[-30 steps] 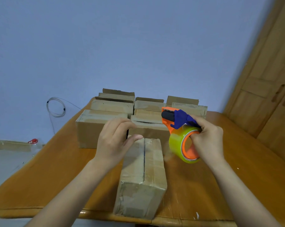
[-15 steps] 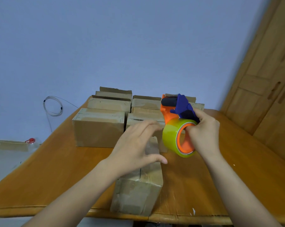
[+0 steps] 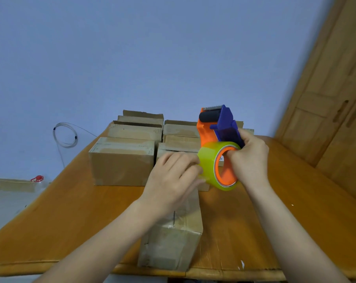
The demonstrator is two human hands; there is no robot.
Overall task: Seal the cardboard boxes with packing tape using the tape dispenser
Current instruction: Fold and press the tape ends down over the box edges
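Holding the orange-and-blue plastic tape dispenser [image 3: 206, 130] clear of the brown wooden table [image 3: 70, 211], the right hand [image 3: 249, 158] is closed firmly round the handle, its fingers passing through the orange core of the yellow-green tape roll [image 3: 208, 166]. The dispenser is upright, with the black roller and the serrated blade [image 3: 213, 107] at the top, pointing up and away from the person. The left hand [image 3: 173, 176] is at the left face of the tape roll, its fingertips [image 3: 196, 161] touching the outer wrap and the thumb lying just below them. Whether they pinch a loose tape end cannot be told. The task item, a long closed brown cardboard box [image 3: 173, 237], stands at the near table edge, directly below the left hand and down and to the left of the dispenser. Its long axis runs straight away from the person, and the dark centre seam [image 3: 174, 216] follows that axis. The left hand is nearer to the box, and the dispenser hangs just beside its far end. In judgement, the next move requires the roller to be lowered onto the seam line and drawn along that axis. A group of further cardboard boxes [image 3: 121, 160], some with flaps raised, stands behind, well apart from the near edge.
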